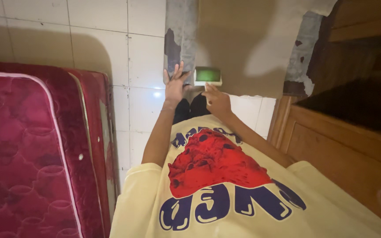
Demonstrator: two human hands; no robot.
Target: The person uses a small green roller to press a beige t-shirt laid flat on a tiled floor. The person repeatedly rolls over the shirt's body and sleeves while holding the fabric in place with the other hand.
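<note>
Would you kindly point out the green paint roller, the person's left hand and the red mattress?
green paint roller point(207, 74), head view, middle of the roller sleeve.
left hand point(174, 87), head view, back of the hand.
red mattress point(18, 150), head view, quilted top surface.

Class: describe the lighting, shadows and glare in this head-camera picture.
Head view: dim, warm light; a glare spot on the white floor tiles; broad soft shadows over the brown wall; the green block by the right hand glows bright; left hand sharp.
</note>
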